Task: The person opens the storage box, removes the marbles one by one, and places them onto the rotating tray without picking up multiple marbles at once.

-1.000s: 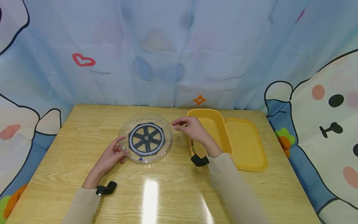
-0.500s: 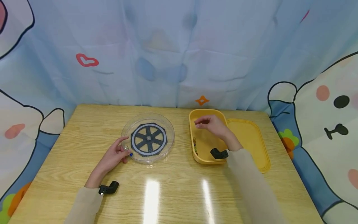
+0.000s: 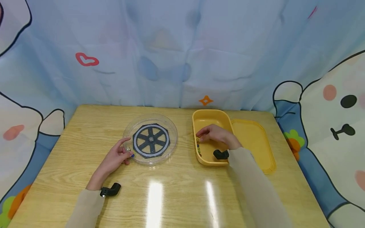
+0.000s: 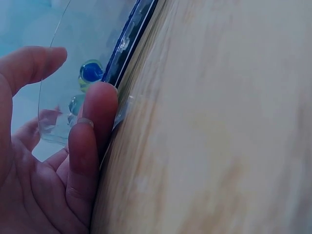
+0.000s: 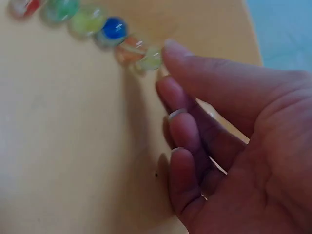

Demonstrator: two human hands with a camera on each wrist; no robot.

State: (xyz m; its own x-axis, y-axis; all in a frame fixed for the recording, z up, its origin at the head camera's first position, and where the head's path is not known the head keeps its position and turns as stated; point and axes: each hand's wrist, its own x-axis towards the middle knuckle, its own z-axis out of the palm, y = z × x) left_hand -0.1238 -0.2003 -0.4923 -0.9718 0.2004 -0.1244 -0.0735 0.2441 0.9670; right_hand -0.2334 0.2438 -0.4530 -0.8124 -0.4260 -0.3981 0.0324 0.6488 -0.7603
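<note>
1. my left hand (image 3: 115, 158) sits at the near-left rim of the clear round dish (image 3: 171, 133) on the worktop (image 3: 176, 193); thumb and fingers (image 4: 92, 126) loosely spread, fingertip pressed on the rim, nothing clasped.
2. blue marble (image 4: 90, 71) lies inside the dish right by that fingertip; dark spoked wheel (image 3: 151, 140) fills the dish centre.
3. my right hand (image 3: 214, 134) is down inside the yellow tray (image 3: 208, 118), fingers (image 5: 185, 131) slack and part-curled, holding nothing i can see.
4. row of marbles (image 5: 87, 24) lies along the tray's left wall, the nearest just at my fingertip.
5. yellow lid (image 3: 253, 145) lies flat beside the tray.
</note>
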